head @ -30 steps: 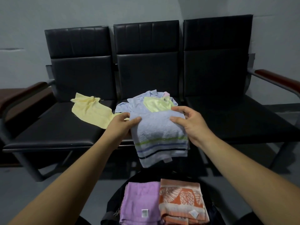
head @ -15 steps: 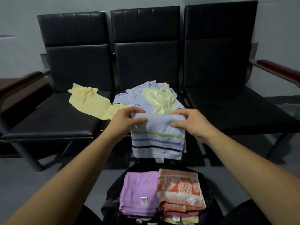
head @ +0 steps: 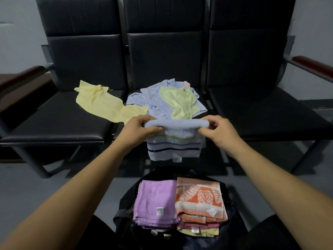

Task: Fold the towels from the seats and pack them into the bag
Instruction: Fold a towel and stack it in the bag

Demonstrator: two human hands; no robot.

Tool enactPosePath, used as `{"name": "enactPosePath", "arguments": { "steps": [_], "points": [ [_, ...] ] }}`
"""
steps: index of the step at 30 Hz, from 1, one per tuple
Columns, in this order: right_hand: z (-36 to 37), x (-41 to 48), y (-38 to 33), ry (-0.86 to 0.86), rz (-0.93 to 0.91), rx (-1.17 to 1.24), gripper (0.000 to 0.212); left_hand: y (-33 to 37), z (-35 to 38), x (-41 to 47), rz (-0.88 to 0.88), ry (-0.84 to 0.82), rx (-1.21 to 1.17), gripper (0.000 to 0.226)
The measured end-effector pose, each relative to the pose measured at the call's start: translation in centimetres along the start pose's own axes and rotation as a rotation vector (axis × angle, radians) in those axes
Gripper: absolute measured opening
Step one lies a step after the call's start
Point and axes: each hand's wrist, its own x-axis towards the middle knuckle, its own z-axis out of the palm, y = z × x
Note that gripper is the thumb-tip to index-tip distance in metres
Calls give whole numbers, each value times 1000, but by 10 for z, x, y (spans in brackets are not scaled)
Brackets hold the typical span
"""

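A folded light blue towel [head: 174, 148] with green, blue and dark stripes hangs in the air in front of the middle seat. My left hand [head: 138, 130] grips its top left corner and my right hand [head: 221, 134] grips its top right corner. Below it on the floor stands an open black bag [head: 129, 197] with a folded purple towel [head: 155, 201] and a folded orange patterned towel [head: 198, 199] on top of other folded towels. Loose towels lie on the seats: a yellow one [head: 100, 103], a pale blue one [head: 153, 100] and a light green one [head: 180, 101].
A row of three black padded seats [head: 252, 112] stands against a grey wall, with brown armrests at the left [head: 23, 76] and right [head: 313, 65]. Metal legs run under the seats. The floor around the bag is grey.
Both hands have drawn the striped towel toward me and off the seat pile, now holding it by its folded top edge above the bag. The view has tilted downward.
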Motion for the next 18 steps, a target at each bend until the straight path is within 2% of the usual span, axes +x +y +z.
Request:
{"name": "enactPosePath", "arguments": {
  "steps": [3, 5, 8, 11, 13, 16, 18],
  "points": [
    [4, 2, -4, -31, 160, 476, 9, -5, 0, -2, -20, -26, -225, 13],
    [14, 3, -6, -37, 283, 704, 11, -8, 3, -1, -49, -52, -345, 9],
    [36, 5, 1, 16, 412, 728, 23, -19, 8, 5, -97, -8, -379, 17],
    [61, 4, 14, 75, 572, 746, 14, -41, 15, 8, -209, 30, -383, 25],
    [78, 1, 28, 94, 675, 772, 13, -62, 22, 4, -346, -59, -483, 21],
    [103, -5, 53, 84, 823, 738, 17, -100, 31, -8, -547, -228, -492, 26],
    [120, -12, 69, 55, 905, 681, 17, -124, 37, -18, -613, -228, -483, 25]
  ]
}}
